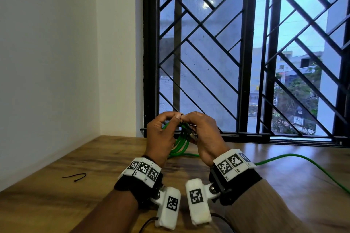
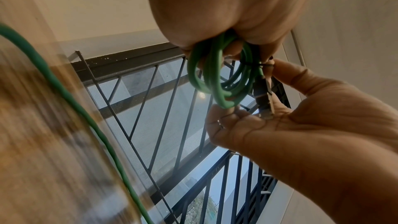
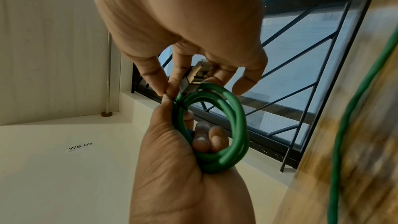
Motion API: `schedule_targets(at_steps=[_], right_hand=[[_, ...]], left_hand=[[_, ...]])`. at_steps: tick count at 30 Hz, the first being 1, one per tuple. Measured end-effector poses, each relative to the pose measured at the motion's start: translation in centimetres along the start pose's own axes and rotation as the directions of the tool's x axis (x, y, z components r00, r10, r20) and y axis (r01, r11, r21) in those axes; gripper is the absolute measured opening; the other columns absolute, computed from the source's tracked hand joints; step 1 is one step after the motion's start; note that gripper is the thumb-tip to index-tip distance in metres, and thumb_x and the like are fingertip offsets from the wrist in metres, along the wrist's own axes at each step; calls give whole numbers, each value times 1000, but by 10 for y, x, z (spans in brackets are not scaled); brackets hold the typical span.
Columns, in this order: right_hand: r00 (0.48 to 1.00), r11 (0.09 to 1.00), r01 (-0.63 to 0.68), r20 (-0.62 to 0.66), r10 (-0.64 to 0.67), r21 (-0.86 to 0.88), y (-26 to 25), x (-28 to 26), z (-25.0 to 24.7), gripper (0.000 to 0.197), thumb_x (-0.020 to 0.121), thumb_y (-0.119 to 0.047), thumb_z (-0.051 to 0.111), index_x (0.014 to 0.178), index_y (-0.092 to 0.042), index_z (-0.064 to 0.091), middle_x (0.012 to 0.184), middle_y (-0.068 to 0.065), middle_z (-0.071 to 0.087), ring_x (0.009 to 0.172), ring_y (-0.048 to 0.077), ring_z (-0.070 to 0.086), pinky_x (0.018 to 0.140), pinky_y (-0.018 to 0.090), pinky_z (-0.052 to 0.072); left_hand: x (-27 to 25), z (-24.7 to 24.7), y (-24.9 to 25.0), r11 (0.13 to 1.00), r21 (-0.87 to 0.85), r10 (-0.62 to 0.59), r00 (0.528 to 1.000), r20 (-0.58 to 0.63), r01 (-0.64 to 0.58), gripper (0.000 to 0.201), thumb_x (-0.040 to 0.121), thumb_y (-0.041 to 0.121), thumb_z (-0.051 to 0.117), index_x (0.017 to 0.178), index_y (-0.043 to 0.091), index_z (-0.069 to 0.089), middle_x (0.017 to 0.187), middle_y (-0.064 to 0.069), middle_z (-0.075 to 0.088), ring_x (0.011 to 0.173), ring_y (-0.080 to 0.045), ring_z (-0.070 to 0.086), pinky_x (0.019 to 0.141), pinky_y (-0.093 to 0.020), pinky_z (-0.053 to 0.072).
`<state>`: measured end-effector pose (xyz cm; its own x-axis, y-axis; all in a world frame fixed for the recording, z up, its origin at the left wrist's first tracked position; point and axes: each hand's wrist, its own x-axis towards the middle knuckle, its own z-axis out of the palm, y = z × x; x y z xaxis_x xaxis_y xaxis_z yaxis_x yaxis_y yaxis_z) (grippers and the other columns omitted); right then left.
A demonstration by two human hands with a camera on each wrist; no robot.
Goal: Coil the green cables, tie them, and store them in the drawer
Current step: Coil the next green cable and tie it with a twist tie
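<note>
Near edge of the bench (image 1: 56, 185), about 8 o'clock from the hands: a spare black tie (image 1: 75, 177), lying loose. Centre, raised above the bench: left hand (image 1: 161, 138) curled round the green coil (image 1: 180, 145), lower fingers hooked through its loops; right hand (image 1: 204, 138) at 3 o'clock of it, thumb and forefinger pinching a thin black tie (image 2: 261, 65) cinched round the strands beside the grey plug (image 3: 193, 74). Trailing off toward 4 o'clock over the bench: a second green cable (image 1: 303, 161), uncoiled. Beyond, at 12 o'clock: barred window (image 1: 246, 53). No drawer in view.

Probably mid-tying. Best done by keeping the loops stacked flat in the left hand, drawing the tie's tail snug without crushing the jacket, and leaving the plug clear of the band.
</note>
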<state>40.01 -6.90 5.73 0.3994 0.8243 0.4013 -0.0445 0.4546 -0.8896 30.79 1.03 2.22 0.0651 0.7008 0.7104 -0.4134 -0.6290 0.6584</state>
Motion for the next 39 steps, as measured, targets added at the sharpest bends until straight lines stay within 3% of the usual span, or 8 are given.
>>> schedule_targets(at_steps=[7,13,22,27,32,36,39], right_hand=[[1000,1000,-5,5,5,-16,0,-2,0,12,90,-12,67,79,-11,72,79,5,71,69,6,67,66,24,50],[999,999,-29,-16,29,-15,0,-1,0,9,89,-14,68,84,-11,74,81,7,72,74,13,65,68,29,50],[999,999,-40,-22,40,-2,0,0,-1,10,89,-13,66,82,-12,73,78,5,68,74,14,63,70,32,52],[1000,1000,-15,-3,15,-10,0,1,-1,12,89,-12,66,78,-13,71,77,6,67,71,12,63,68,30,51],[1000,1000,-9,2,9,-1,0,2,-3,11,89,-11,68,79,-12,71,79,8,68,72,13,64,66,28,52],[1000,1000,8,21,-8,1,2,2,-3,9,90,-12,68,83,-10,73,79,7,70,71,10,67,66,25,52],[1000,1000,20,19,-19,-15,3,2,-4,10,90,-13,68,81,-10,74,79,6,70,72,10,67,68,28,52]], left_hand=[[0,-1,-2,1000,-13,-16,1000,0,16,12,98,17,66,98,8,74,73,-2,69,36,-14,40,37,-24,30],[1,0,-4,1000,8,21,1000,-2,-21,10,97,12,67,98,5,75,84,-6,71,46,-3,56,45,-15,40],[1,0,-3,1000,-25,-2,1000,10,3,13,99,19,65,98,10,75,69,1,67,36,-18,34,38,-26,27],[1,1,-3,1000,-8,10,1000,-1,-10,14,99,17,65,98,7,74,65,2,64,35,-11,39,36,-23,28],[0,2,-1,999,11,37,999,-2,-37,14,99,12,64,98,3,74,71,1,67,41,-3,53,40,-17,37],[-1,1,0,1000,-10,-2,1000,15,2,13,99,16,65,99,7,73,73,0,68,37,-8,42,38,-22,30],[-2,1,1,1000,-8,7,1000,13,-7,8,99,15,66,100,9,71,81,-5,68,39,-7,43,37,-24,31]])
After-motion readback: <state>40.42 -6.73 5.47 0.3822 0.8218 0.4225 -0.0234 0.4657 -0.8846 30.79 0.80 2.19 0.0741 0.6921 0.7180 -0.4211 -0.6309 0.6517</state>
